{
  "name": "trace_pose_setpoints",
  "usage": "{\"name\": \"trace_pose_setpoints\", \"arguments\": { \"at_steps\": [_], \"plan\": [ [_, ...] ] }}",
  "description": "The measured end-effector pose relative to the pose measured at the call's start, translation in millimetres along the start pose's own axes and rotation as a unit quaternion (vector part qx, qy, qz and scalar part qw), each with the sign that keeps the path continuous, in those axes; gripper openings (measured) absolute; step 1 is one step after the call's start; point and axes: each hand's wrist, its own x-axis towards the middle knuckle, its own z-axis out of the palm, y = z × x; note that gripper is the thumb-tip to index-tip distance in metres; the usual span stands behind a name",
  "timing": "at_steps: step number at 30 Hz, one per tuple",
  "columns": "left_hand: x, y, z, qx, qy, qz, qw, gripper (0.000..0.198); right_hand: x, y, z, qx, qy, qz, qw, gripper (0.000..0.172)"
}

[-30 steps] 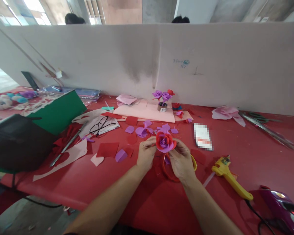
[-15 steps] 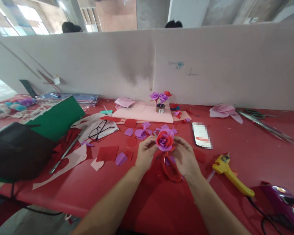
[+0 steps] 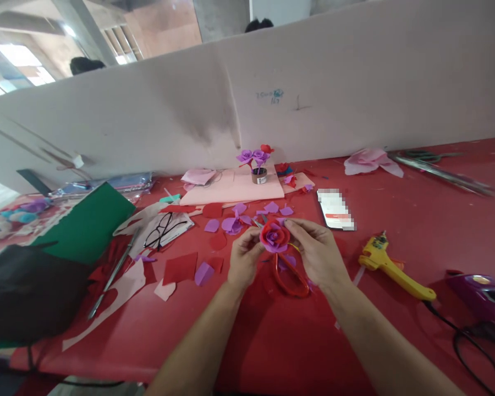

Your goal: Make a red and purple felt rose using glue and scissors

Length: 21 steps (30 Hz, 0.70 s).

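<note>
Between my two hands is a red and purple felt flower (image 3: 274, 235), its petals layered like a rose. My left hand (image 3: 246, 258) is closed on the flower's left side. At its upper right edge, the fingers of my right hand (image 3: 313, 247) pinch an outer purple petal. Scissors (image 3: 292, 283) with red handles lie on the table just below the flower, their blades partly hidden behind it. Loose purple petals (image 3: 232, 224) are scattered beyond my left hand, and a red felt square (image 3: 180, 268) lies to its left.
A yellow glue gun (image 3: 396, 269) and a purple device (image 3: 482, 297) lie right, with cords trailing. A phone (image 3: 335, 209) is behind my right hand. Finished flowers (image 3: 253, 157) stand in a tape roll (image 3: 259, 176) at the back. Eyeglasses (image 3: 164, 230) and a green sheet (image 3: 86, 217) are left.
The view has tilted and shifted. My right hand's fingers have moved from beside the flower to its upper right petal edge; my left hand still holds the flower.
</note>
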Motion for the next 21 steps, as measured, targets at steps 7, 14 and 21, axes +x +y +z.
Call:
{"name": "trace_pose_setpoints", "arguments": {
  "at_steps": [7,14,21],
  "plan": [
    [0.4,-3.2,-1.0,-0.027,0.01,-0.006,1.0,0.024,-6.3,1.6,5.3,0.012,0.009,0.016,1.0,0.022],
    [2.4,-4.8,-3.8,-0.022,0.009,0.012,1.0,0.019,-7.6,-2.6,6.3,0.01,0.028,0.008,1.0,0.017],
    [3.0,-5.5,-4.4,-0.029,0.034,-0.018,0.999,0.02,-8.5,-3.9,5.0,0.007,0.014,0.017,1.0,0.025]
  ]
}}
